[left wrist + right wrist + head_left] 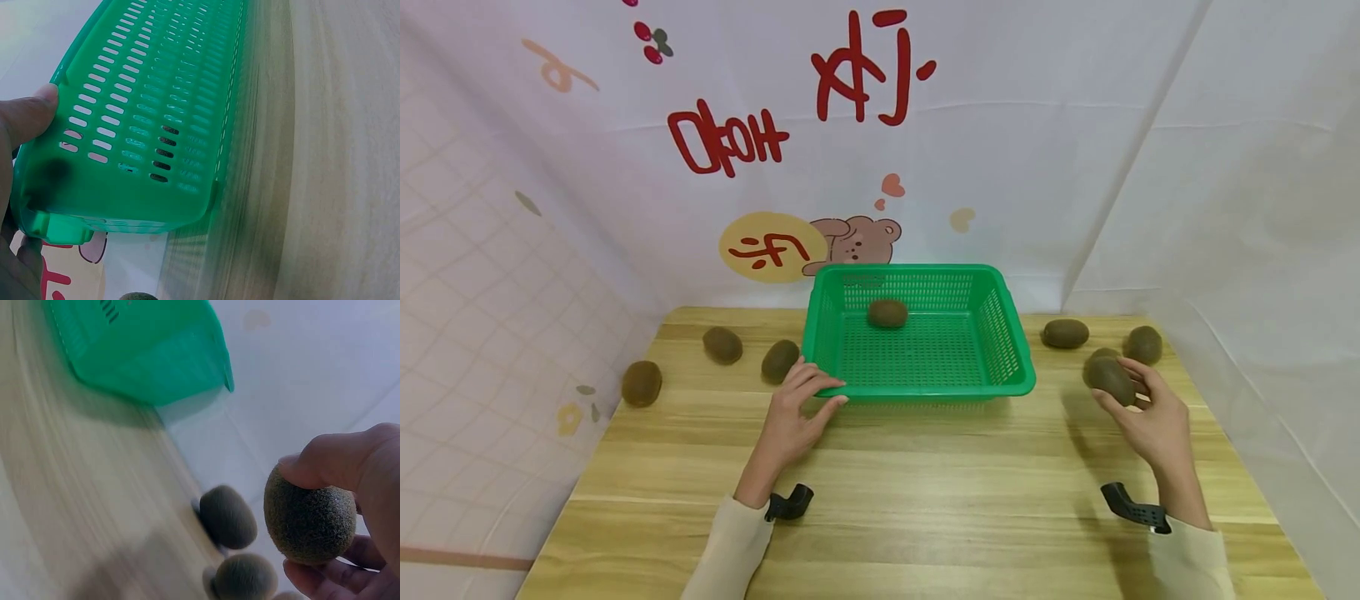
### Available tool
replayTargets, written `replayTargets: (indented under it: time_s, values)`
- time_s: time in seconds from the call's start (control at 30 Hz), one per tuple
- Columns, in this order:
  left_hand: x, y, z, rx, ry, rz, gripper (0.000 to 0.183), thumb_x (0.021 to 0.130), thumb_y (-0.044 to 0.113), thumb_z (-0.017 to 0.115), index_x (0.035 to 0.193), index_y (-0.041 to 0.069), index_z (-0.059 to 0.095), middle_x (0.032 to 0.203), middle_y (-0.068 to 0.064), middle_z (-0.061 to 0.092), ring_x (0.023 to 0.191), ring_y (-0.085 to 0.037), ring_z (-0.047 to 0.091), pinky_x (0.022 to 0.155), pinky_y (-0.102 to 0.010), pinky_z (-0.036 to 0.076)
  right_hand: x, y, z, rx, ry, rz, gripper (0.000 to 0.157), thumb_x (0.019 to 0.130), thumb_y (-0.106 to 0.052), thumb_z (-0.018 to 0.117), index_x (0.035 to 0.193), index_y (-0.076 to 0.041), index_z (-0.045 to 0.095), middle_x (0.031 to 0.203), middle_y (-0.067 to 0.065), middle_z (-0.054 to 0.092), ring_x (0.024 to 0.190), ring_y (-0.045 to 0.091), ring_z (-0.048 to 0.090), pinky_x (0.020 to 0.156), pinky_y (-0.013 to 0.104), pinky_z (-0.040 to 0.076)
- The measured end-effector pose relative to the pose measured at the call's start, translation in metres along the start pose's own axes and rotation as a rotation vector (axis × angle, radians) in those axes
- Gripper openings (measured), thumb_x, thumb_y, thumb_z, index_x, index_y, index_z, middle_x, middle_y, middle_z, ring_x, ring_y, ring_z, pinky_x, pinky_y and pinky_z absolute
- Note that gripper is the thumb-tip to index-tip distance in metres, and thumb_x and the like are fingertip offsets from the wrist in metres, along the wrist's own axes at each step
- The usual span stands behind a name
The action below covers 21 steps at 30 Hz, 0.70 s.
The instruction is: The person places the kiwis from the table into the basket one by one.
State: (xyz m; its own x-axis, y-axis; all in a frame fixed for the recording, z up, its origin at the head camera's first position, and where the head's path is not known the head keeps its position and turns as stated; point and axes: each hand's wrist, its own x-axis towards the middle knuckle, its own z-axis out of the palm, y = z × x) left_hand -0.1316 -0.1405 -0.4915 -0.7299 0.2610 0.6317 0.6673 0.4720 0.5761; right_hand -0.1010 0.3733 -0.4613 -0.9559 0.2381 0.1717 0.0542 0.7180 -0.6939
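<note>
My right hand (1153, 417) pinches a brown kiwi (1110, 381) between thumb and fingers, off the table at the right. In the right wrist view that kiwi (310, 519) shows its fuzzy skin, with the thumb on one side and the fingertips on the other. My left hand (797, 412) grips the front left corner of a green plastic basket (917, 390), thumb against the outer wall and fingers over the rim. Inside the basket one kiwi (887, 313) lies near the back. Just behind the held kiwi, another kiwi (1103, 357) is partly hidden.
Left of the basket, three kiwis lie on the wooden table (925, 500): a near one (780, 362), a middle one (722, 345) and a far-left one (642, 383). Two others, a long kiwi (1065, 333) and a rounder kiwi (1143, 345), lie at the right. White cloth walls enclose the table.
</note>
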Motion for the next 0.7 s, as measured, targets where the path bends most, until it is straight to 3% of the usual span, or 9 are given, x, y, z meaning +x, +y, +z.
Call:
replayTargets:
  time_s: [0.23,0.5,0.7]
  values:
    - [0.000,-0.001,0.001,0.007,0.010,0.014,0.022,0.083,0.007,0.084,0.103,0.013,0.078,0.098,-0.004,0.071,0.100,-0.024,0.064,0.124,-0.062,0.031,0.001,-0.018,0.004,0.043,0.001,-0.051,0.068,0.091,-0.034,0.080,0.151,-0.019,0.052,0.143,0.020,0.056,0.108,-0.017,0.042,0.081,-0.002,0.040]
    - [-0.001,-0.001,0.001,0.001,0.010,0.014,0.022,0.083,0.006,0.084,0.103,0.013,0.078,0.097,-0.004,0.071,0.100,-0.024,0.062,0.124,-0.061,0.030,0.005,-0.036,0.012,0.085,0.008,-0.101,0.063,0.090,-0.028,0.082,0.145,-0.013,0.056,0.134,0.017,0.060,0.107,-0.016,0.046,0.085,-0.001,0.043]
    - [0.000,0.001,0.001,-0.004,0.000,0.002,0.021,0.084,0.007,0.084,0.104,0.014,0.078,0.098,-0.004,0.071,0.101,-0.025,0.061,0.125,-0.060,0.029,0.008,-0.048,0.016,0.100,-0.039,-0.086,0.065,0.090,-0.033,0.081,0.148,-0.019,0.054,0.139,0.014,0.059,0.115,-0.010,0.049,0.090,-0.004,0.039]
